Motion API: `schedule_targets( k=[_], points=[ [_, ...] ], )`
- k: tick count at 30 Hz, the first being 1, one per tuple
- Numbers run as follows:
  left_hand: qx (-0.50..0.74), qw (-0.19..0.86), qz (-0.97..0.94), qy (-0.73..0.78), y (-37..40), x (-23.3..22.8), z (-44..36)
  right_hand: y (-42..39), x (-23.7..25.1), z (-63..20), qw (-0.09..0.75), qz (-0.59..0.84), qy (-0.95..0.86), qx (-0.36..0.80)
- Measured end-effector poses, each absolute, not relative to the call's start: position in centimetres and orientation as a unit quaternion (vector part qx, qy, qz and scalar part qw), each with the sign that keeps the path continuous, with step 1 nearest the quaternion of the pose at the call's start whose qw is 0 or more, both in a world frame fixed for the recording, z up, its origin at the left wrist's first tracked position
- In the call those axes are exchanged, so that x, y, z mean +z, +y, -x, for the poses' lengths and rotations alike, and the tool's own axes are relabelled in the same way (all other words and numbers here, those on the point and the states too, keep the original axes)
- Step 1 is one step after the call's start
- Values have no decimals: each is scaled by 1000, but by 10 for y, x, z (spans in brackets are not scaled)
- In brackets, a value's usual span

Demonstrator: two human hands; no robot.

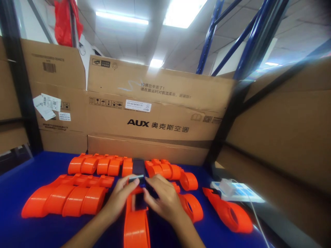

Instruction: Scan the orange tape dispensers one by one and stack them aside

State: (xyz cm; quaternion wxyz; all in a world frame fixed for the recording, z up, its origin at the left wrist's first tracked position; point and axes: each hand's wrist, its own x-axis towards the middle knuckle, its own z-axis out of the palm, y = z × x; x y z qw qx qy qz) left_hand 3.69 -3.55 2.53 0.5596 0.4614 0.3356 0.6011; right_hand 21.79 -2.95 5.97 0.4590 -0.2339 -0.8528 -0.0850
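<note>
My left hand (122, 193) pinches a small dark piece with a pale toothed edge (137, 178), thumb on its near face. My right hand (164, 196) has curled fingers at the right end of the same piece; the fingertips' exact contact is blurred. Right below the hands lies an orange plastic part with a rounded loop (136, 229), its upper end partly hidden by my fingers. Just beyond the hands stands a dark rectangular object (139, 167), partly covered by them.
Rows of like orange parts lie left (69, 196) and behind right (165, 170) on the blue surface (12, 193). A single orange part (230, 212) lies right, near a white power strip (240, 192) with a cable. Cardboard (108, 120) walls the back; a dark post (222, 137) stands right.
</note>
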Motion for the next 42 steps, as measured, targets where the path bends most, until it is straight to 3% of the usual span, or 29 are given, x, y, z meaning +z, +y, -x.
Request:
schedule_targets(
  k=[6,12,14,21,26,31,36,42],
  points=[
    [560,590,-489,314,-37,31,-33,-32,59,-219,456,243,-853,-76],
    [555,624,-472,282,-39,33,-29,-20,73,-245,551,359,-752,-50],
    [567,619,-455,297,-33,28,-28,-13,73,-253,526,415,-741,-54],
    [564,614,-453,315,-19,19,-22,-2,58,-263,316,567,-757,-72],
    [548,613,-477,310,-24,23,-23,0,51,-271,333,587,-732,-96],
    [558,605,-471,319,-25,22,-25,4,54,-273,375,572,-725,-78],
    [550,616,-456,331,-20,20,-25,-13,71,-253,426,463,-775,54],
    [538,616,-482,314,-24,21,-32,-36,82,-227,380,294,-861,165]
  ],
)
